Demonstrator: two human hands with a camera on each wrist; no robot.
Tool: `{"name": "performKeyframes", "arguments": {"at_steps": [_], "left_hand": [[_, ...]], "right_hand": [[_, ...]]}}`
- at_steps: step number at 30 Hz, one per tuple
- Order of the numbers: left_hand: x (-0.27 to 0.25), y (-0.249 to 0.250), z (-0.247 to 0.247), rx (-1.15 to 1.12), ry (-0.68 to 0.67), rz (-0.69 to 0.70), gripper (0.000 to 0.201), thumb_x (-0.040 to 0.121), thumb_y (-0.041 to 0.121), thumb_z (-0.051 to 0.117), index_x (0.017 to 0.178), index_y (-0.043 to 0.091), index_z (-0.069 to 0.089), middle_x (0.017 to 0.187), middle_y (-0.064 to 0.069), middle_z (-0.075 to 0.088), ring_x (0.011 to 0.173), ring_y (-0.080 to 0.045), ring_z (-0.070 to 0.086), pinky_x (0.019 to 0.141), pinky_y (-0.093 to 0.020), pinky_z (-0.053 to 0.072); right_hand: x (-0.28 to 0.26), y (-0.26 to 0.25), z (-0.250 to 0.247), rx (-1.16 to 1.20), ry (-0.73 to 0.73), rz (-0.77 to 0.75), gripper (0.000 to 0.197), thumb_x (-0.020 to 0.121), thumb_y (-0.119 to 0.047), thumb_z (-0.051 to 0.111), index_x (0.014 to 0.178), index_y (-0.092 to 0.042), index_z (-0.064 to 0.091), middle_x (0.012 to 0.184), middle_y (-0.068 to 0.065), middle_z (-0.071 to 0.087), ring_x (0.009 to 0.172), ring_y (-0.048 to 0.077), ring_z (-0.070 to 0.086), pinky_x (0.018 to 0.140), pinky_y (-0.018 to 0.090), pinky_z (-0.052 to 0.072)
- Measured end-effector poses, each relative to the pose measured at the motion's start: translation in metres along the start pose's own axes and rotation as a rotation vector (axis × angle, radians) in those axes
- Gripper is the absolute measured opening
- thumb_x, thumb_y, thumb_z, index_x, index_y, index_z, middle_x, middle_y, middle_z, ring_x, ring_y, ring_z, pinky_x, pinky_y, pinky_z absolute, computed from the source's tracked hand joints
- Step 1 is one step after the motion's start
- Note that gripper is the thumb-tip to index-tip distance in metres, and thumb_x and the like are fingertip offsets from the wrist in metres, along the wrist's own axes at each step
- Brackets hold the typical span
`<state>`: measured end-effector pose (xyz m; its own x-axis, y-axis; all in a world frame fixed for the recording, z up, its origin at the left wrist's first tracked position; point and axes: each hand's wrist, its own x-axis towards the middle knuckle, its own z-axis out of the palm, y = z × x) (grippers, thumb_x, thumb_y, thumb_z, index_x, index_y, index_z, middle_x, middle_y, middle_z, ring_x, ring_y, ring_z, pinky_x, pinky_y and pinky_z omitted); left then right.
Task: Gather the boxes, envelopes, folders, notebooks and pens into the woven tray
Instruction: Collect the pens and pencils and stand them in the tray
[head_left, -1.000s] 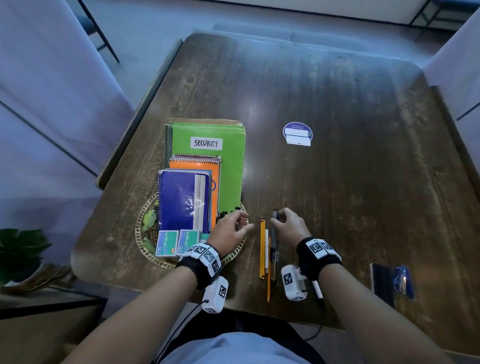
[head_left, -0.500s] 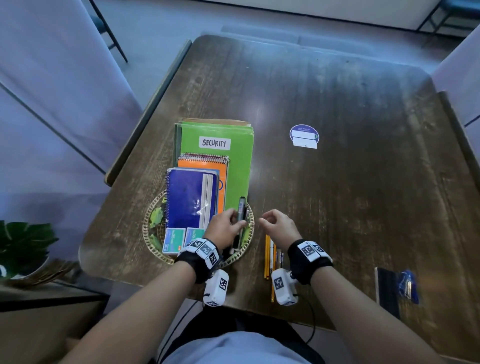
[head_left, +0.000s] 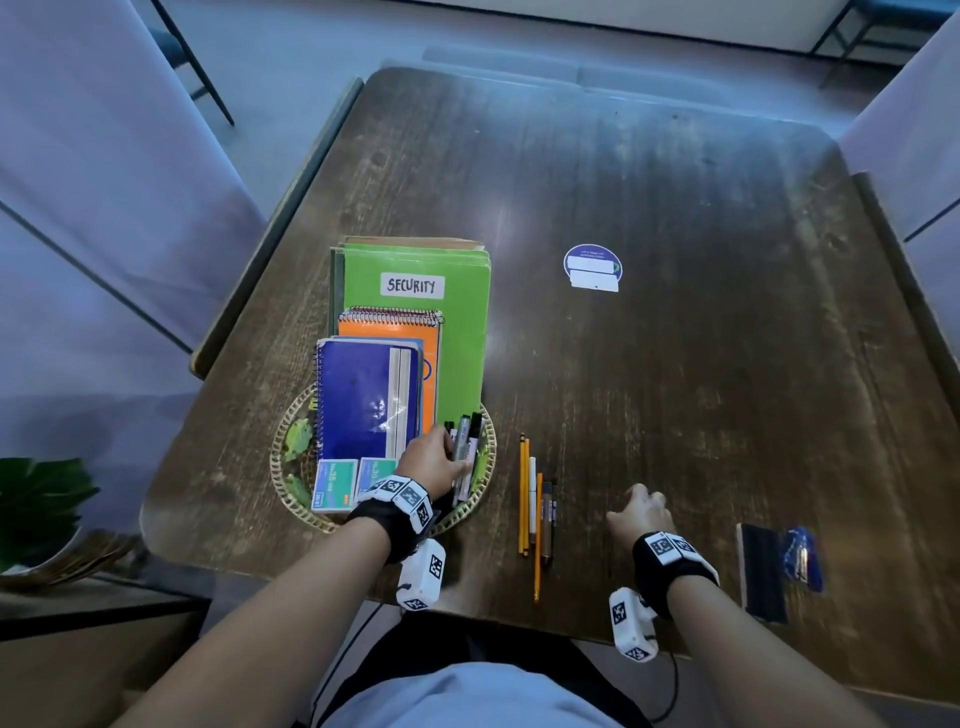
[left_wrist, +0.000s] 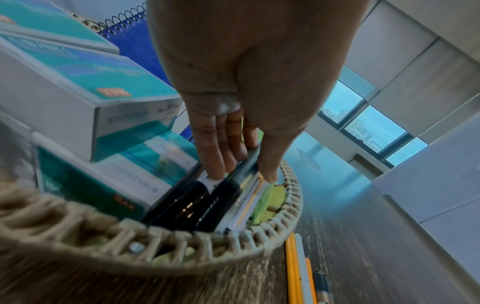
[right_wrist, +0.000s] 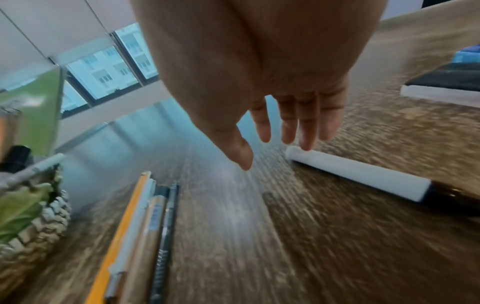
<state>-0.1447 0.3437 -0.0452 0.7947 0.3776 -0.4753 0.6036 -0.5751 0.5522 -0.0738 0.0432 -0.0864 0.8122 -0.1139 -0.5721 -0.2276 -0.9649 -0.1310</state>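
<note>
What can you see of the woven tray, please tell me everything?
The woven tray is round and shallow, with a pale wicker rim and green leaf shapes inside. It sits flat near the table's front left edge. It holds a green folder, spiral notebooks, teal boxes and some pens; the folder sticks out over its far rim. The left hand is on the pens inside it.

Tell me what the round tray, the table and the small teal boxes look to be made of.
Woven tray: pale wicker or rattan, matte; its rim shows wrapped strands and open gaps. It could be a synthetic imitation.
Table: dark wood or wood veneer, semi-gloss; streaked grain and a soft window reflection.
Teal boxes: printed cardboard, slightly glossy; sharp folded edges and printed lettering.
</note>
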Motion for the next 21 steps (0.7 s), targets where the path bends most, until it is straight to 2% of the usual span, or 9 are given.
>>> {"name": "performKeyframes", "arguments": {"at_steps": [2, 5, 9, 12, 14, 16, 19, 21], "left_hand": [[0.0, -0.001, 0.001, 0.011, -0.009, -0.015, 0.033, 0.086, 0.033, 0.075, 0.099, 0.018, 0.049, 0.088, 0.001, 0.06, 0.076, -0.014, 0.062, 0.067, -0.03, 0.054], [-0.001, -0.001, 0.001, 0.034, -0.005, -0.017, 0.039, 0.085, 0.035, 0.076, 0.105, 0.018, 0.046, 0.088, 0.001, 0.06, 0.077, -0.016, 0.063, 0.073, -0.036, 0.057], [-0.002, -0.001, 0.002, 0.027, 0.001, -0.011, 0.04, 0.086, 0.037, 0.074, 0.105, 0.018, 0.045, 0.088, -0.001, 0.061, 0.076, -0.019, 0.065, 0.074, -0.04, 0.059], [-0.005, 0.0, 0.004, 0.015, 0.036, 0.009, 0.037, 0.088, 0.039, 0.072, 0.104, 0.019, 0.045, 0.087, 0.001, 0.061, 0.076, -0.015, 0.064, 0.069, -0.034, 0.056], [-0.008, 0.003, 0.004, 0.002, 0.055, 0.03, 0.034, 0.089, 0.038, 0.071, 0.102, 0.02, 0.046, 0.088, 0.003, 0.062, 0.076, -0.013, 0.062, 0.066, -0.031, 0.052], [-0.01, 0.007, 0.004, -0.001, 0.079, 0.055, 0.032, 0.089, 0.038, 0.07, 0.101, 0.02, 0.047, 0.088, 0.004, 0.062, 0.077, -0.012, 0.062, 0.067, -0.03, 0.05], [-0.013, 0.013, 0.002, 0.008, 0.132, 0.089, 0.029, 0.091, 0.038, 0.068, 0.098, 0.021, 0.046, 0.085, 0.005, 0.058, 0.071, -0.007, 0.056, 0.056, -0.022, 0.039], [-0.013, 0.017, 0.002, -0.013, 0.146, 0.117, 0.026, 0.092, 0.037, 0.067, 0.095, 0.021, 0.047, 0.084, 0.004, 0.057, 0.071, -0.007, 0.055, 0.054, -0.02, 0.035]], "right_hand": [[0.001, 0.011, 0.004, -0.033, 0.023, 0.04, 0.05, 0.09, -0.024, 0.065, 0.135, -0.015, 0.044, 0.137, 0.013, 0.042, 0.123, 0.03, 0.048, 0.099, 0.043, 0.048], [0.001, 0.024, 0.008, -0.083, 0.041, 0.077, 0.049, 0.09, -0.023, 0.063, 0.134, -0.015, 0.042, 0.138, 0.014, 0.042, 0.125, 0.031, 0.047, 0.101, 0.044, 0.046], [0.0, 0.038, 0.011, -0.067, 0.014, 0.101, 0.043, 0.094, -0.022, 0.058, 0.133, -0.013, 0.042, 0.134, 0.016, 0.043, 0.118, 0.033, 0.051, 0.094, 0.043, 0.049], [-0.001, 0.041, 0.01, -0.042, -0.002, 0.089, 0.04, 0.094, -0.013, 0.057, 0.132, -0.01, 0.042, 0.129, 0.016, 0.048, 0.11, 0.032, 0.057, 0.083, 0.039, 0.051], [-0.001, 0.04, 0.009, -0.031, -0.025, 0.078, 0.035, 0.098, -0.013, 0.053, 0.131, -0.01, 0.043, 0.125, 0.015, 0.053, 0.104, 0.029, 0.06, 0.075, 0.036, 0.049], [-0.002, 0.036, 0.008, -0.008, -0.043, 0.064, 0.03, 0.099, -0.016, 0.052, 0.128, -0.01, 0.046, 0.118, 0.012, 0.057, 0.098, 0.026, 0.061, 0.074, 0.035, 0.05], [-0.004, 0.018, 0.007, 0.068, -0.031, 0.018, 0.025, 0.097, -0.016, 0.055, 0.121, -0.013, 0.05, 0.108, 0.007, 0.058, 0.088, 0.02, 0.06, 0.073, 0.035, 0.054], [-0.008, -0.002, 0.002, 0.128, -0.027, -0.038, 0.021, 0.098, -0.02, 0.054, 0.118, -0.014, 0.052, 0.104, 0.005, 0.058, 0.084, 0.018, 0.061, 0.071, 0.034, 0.055]]}}
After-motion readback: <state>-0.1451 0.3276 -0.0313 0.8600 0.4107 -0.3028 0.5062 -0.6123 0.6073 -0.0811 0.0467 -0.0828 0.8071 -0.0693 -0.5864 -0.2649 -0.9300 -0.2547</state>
